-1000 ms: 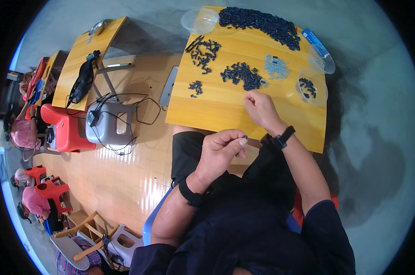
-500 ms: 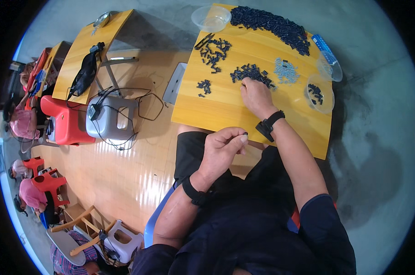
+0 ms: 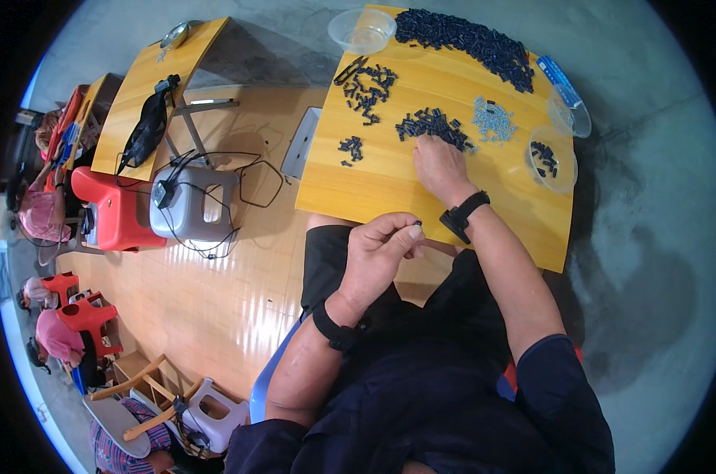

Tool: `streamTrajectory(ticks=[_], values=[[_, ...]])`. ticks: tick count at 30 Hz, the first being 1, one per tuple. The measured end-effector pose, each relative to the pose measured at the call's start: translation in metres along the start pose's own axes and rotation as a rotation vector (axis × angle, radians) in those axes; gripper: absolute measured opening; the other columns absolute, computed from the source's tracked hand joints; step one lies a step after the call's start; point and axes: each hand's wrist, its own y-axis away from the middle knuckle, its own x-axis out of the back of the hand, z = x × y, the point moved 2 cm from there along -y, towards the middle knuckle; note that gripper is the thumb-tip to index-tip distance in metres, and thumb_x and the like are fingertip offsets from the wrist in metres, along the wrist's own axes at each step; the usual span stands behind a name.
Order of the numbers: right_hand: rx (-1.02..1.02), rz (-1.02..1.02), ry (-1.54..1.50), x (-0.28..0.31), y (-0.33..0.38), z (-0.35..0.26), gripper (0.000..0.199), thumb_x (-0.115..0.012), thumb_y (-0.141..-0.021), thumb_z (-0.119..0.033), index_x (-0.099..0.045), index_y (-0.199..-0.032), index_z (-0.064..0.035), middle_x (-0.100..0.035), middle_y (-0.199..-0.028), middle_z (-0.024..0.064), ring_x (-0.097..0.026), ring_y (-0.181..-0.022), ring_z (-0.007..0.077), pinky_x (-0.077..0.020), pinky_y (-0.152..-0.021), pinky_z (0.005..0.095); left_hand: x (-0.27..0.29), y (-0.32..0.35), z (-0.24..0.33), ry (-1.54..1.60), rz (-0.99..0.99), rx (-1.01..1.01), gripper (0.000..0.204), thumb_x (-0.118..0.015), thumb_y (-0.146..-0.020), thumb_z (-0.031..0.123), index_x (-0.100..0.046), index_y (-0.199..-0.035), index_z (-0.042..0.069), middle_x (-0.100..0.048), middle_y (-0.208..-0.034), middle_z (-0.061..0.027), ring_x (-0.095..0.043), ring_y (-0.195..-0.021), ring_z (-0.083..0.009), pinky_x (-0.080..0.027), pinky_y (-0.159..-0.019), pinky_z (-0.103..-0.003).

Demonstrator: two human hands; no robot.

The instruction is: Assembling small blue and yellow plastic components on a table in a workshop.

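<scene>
Near the table's front edge my left hand (image 3: pixel 376 259) is closed in a pinch around a small black piece (image 3: pixel 418 223); only the tip of it shows. My right hand (image 3: pixel 441 166) reaches over the table, its fingers curled down at the near edge of a pile of small black pieces (image 3: pixel 431 124). Its fingertips are hidden beneath the hand, so I cannot make out what they hold. Just right of that pile lies a heap of small silvery metal pins (image 3: pixel 492 120). Both wrists wear black bands.
A long heap of black pieces (image 3: pixel 465 43) covers the table's far edge. Smaller clusters (image 3: pixel 370 93) and black tweezers (image 3: pixel 350 71) lie left. Clear plastic bowls stand at the far left (image 3: pixel 363 31) and right (image 3: pixel 567 170), near a blue box (image 3: pixel 558 81). Stools and cables are left of the table.
My right hand has curled further down at the pile, hiding its fingertips. My left hand has shifted slightly up and left, still pinching the small black piece.
</scene>
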Motion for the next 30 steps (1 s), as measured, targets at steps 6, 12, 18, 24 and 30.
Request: streamTrajectory(ticks=[6, 12, 18, 24, 30], values=[[0.030, -0.007, -0.283, 0.009, 0.014, 0.001, 0.012, -0.052, -0.084, -0.009, -0.056, -0.086, 0.0021, -0.062, -0.077, 0.0202, -0.063, -0.069, 0.0346, -0.0499, -0.063, 0.0438, 0.004, 0.000, 0.005, 0.010, 0.042, -0.007, 0.014, -0.058, -0.090, 0.005, -0.063, -0.101, -0.003, -0.067, -0.085, -0.0098, -0.063, -0.070, -0.0156, -0.050, -0.063, -0.026], [-0.236, -0.158, -0.873, 0.029, 0.039, -0.005, 0.011, -0.053, -0.087, -0.005, -0.057, -0.092, 0.0032, -0.063, -0.074, 0.0112, -0.062, -0.056, 0.0167, -0.0502, -0.052, 0.0303, 0.003, 0.003, 0.015, 0.065, 0.033, -0.047, 0.014, -0.058, -0.090, 0.003, -0.063, -0.101, -0.004, -0.067, -0.086, -0.0107, -0.063, -0.068, -0.0164, -0.051, -0.063, -0.027], [-0.374, -0.231, -1.247, 0.082, 0.062, -0.024, 0.009, -0.053, -0.091, -0.007, -0.057, -0.094, 0.0012, -0.061, -0.079, 0.0063, -0.062, -0.062, 0.0118, -0.0529, -0.054, 0.0246, -0.005, 0.008, 0.026, 0.100, 0.007, -0.081, 0.014, -0.057, -0.089, 0.001, -0.063, -0.101, -0.005, -0.067, -0.086, -0.0123, -0.064, -0.069, -0.0178, -0.053, -0.065, -0.028], [-0.307, -0.186, -1.374, 0.119, 0.084, -0.039, 0.007, -0.054, -0.091, -0.005, -0.057, -0.093, 0.0013, -0.060, -0.076, 0.0050, -0.063, -0.066, 0.0108, -0.0534, -0.058, 0.0239, -0.009, 0.013, 0.031, 0.099, -0.050, -0.126, 0.014, -0.059, -0.089, 0.002, -0.062, -0.101, -0.005, -0.066, -0.084, -0.0092, -0.066, -0.074, -0.0161, -0.053, -0.068, -0.026], [-0.156, -0.221, -1.377, 0.150, 0.104, -0.060, 0.009, -0.054, -0.090, -0.003, -0.056, -0.097, 0.0034, -0.060, -0.077, 0.0050, -0.060, -0.063, 0.0088, -0.0516, -0.057, 0.0217, -0.012, 0.021, 0.042, 0.033, -0.104, -0.210, 0.013, -0.060, -0.089, 0.002, -0.062, -0.100, -0.004, -0.066, -0.084, -0.0078, -0.065, -0.075, -0.0145, -0.052, -0.069, -0.025]])
